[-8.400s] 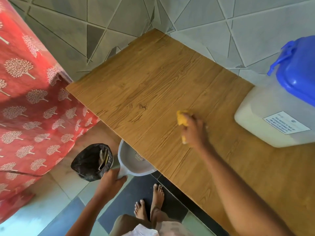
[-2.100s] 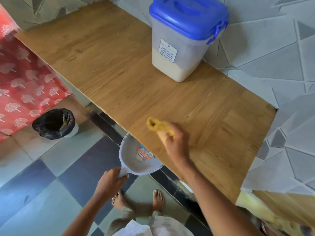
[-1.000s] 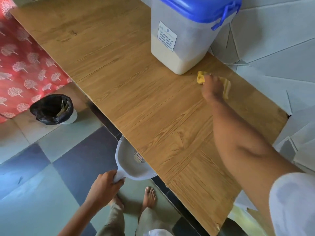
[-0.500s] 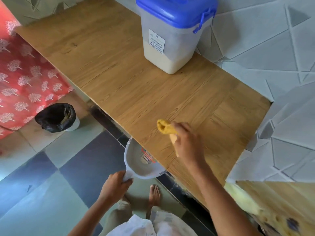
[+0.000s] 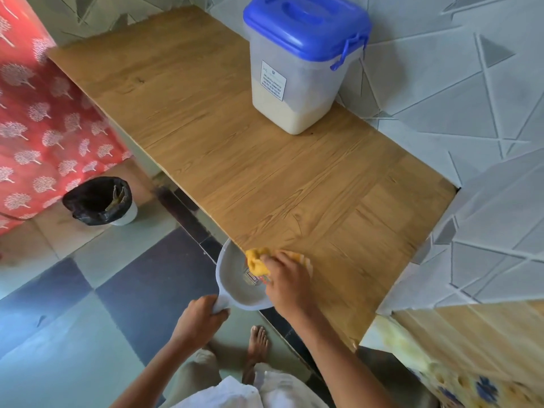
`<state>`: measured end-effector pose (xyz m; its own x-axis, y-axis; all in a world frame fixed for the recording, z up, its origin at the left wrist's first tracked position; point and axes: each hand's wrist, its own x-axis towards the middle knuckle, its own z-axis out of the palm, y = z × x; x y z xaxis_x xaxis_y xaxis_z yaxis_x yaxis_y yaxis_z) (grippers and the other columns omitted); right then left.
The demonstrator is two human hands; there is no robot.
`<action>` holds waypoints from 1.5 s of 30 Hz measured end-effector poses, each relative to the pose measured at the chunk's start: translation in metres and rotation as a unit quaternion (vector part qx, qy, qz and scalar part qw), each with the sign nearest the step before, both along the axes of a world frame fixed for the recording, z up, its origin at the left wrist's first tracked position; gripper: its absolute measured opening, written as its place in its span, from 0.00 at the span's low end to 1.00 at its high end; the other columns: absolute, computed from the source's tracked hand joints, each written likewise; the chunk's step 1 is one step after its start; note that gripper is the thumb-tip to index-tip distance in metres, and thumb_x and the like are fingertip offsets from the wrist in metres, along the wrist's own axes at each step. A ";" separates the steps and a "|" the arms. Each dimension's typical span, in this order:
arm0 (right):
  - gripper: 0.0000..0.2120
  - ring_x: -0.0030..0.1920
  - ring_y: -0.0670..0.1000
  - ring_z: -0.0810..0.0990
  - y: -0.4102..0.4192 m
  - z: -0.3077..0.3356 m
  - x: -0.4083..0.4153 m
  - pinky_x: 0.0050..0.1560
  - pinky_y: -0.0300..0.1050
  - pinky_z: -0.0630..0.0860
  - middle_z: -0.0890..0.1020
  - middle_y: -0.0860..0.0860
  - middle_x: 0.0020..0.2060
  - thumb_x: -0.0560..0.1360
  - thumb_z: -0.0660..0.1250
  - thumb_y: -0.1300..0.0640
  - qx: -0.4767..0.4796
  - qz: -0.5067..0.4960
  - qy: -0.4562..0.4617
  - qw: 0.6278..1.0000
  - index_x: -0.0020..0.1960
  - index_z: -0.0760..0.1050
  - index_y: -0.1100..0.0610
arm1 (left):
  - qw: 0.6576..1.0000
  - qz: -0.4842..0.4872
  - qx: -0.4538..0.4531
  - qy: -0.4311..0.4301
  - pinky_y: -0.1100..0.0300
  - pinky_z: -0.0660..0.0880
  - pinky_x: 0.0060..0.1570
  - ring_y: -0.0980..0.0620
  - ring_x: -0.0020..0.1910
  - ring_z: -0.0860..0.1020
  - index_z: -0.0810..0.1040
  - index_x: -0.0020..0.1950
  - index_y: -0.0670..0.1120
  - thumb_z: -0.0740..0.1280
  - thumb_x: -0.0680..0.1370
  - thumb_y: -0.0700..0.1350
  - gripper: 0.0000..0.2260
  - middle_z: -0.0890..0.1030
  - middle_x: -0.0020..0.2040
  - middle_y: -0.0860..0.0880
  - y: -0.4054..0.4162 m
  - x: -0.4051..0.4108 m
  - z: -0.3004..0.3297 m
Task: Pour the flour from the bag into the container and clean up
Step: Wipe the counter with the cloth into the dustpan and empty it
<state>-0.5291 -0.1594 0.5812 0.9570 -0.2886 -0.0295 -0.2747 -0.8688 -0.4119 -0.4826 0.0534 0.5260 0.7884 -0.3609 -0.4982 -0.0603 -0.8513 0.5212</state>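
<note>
A clear container (image 5: 297, 81) with a shut blue lid stands at the back of the wooden table (image 5: 223, 148); flour fills its lower part. My right hand (image 5: 287, 282) grips a yellow cloth (image 5: 256, 262) at the table's near edge, over a grey dustpan (image 5: 238, 285). My left hand (image 5: 201, 318) holds the dustpan's handle and keeps the pan just below the edge. No flour bag shows on the table.
A small bin lined with a black bag (image 5: 98, 201) stands on the tiled floor at the left, beside a red patterned cloth (image 5: 38, 122). A tiled wall (image 5: 456, 92) runs behind and to the right of the table. My bare feet (image 5: 256, 348) stand below the pan.
My right hand has drawn the cloth from the tabletop to the near edge, now over the dustpan. My left hand still holds the pan under the edge.
</note>
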 end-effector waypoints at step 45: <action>0.17 0.57 0.37 0.80 0.105 0.034 0.168 0.59 0.31 0.76 0.82 0.38 0.56 0.77 0.70 0.60 0.361 -0.083 -0.125 0.920 0.66 0.80 0.52 | 0.990 0.124 -0.033 0.054 0.53 0.70 0.35 0.50 0.30 0.72 0.71 0.31 0.49 0.73 0.76 0.49 0.16 0.75 0.26 0.53 0.114 0.103 -0.026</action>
<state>-0.3606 -0.0548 0.6148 0.9044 -0.4229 -0.0560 -0.1970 -0.2977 -0.9341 -0.3793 0.1671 0.4996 0.8005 -0.1978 -0.5657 0.2045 -0.7972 0.5681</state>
